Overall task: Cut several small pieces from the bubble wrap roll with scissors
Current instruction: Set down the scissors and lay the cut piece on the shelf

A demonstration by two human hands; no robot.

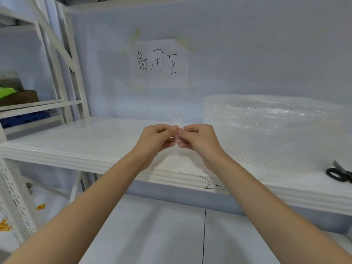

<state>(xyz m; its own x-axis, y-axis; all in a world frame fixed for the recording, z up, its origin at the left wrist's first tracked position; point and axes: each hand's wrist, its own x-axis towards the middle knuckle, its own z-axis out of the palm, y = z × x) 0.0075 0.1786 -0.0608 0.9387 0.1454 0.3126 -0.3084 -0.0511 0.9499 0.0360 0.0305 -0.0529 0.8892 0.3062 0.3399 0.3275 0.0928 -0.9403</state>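
Bubble wrap roll (274, 126): one, large, clear and glossy, catching white glints. It lies on its side on the white shelf (76, 145) at the right of the frame, against the back wall; a loose layer spreads forward toward the shelf's front edge.

Small piece of bubble wrap (178, 130): one, clear, crumpled, hard to make out against the pale wall. It is held at centre frame, above the shelf, between both hands.

Left hand (158, 138): fingers curled, grip pinching the left edge of the small piece. Right hand (198, 139): fingers curled, grip pinching the right edge of the same piece. The fingertips of the two hands nearly meet.

Scissors (339, 173): one pair, black handles, lying on the shelf at the far right edge of the frame, near the roll's loose layer, partly cut off by the frame.

Writing: one paper sign (160, 63) taped to the back wall, upper centre, handwritten in black "备用区". Black marker on the shelf's front lip reads "2-", the rest hidden behind the right forearm.

Left of frame: second white shelving rack (47, 73) holding a bright green item (6, 92), with brown and blue objects beside and below it.
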